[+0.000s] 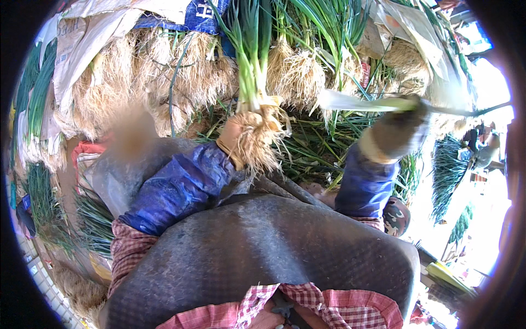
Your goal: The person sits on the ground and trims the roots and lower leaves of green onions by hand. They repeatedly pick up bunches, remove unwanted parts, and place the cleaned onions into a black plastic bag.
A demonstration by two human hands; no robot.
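My left hand [237, 130], in a tan work glove and blue oversleeve, grips a small bunch of green onions [250, 88] low on the stalks. The onions stand upright, leaves away from me, and their pale stringy roots [263, 146] hang over the glove. My right hand [396, 129], gloved and blurred, is off to the right. It holds a peeled strip of onion leaf [370, 104], whose whitish end points left and whose thin green end trails right. A dark apron [263, 242] covers my lap below both hands.
Root-on onion bundles [189, 70] line the far side, partly under white sacks [94, 45] and a blue sheet [201, 16]. Loose green leaves [316, 144] litter the ground before me. More onions [450, 172] lie at right, near a blurred person [487, 150].
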